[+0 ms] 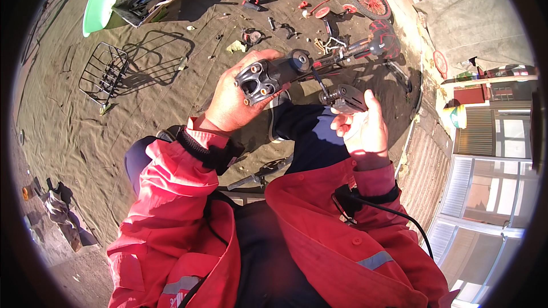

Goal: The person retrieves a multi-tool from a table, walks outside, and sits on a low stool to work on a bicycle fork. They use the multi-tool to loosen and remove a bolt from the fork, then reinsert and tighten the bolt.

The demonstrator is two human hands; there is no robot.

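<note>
The work is part-way along, judging by how things lie. The left hand (231, 102) curls round the black handlebar stem (278, 74), thumb over its top, and holds it above the ground cloth (57, 137), in front of the knees. The right hand (365, 131) is nearly closed, pinching a folding multi-tool (348, 101) between thumb and fingers. Its extended thin key (321, 83) points to the stem's round end; whether the tip sits in a bolt cannot be told.

What looks done: the front clamp is together, with bright bolt heads (254, 69) in place around its hollow. What seems left is the tool's work at the round end; tightening or loosening, the view does not say.

Other parts lie apart: a black wire basket (114, 72) toward the cloth's left edge, loose black fittings (251, 37) past the hands, a red-spoked wheel (367, 0) near the far right corner, and a tool box (162, 7) toward the far left corner.
</note>
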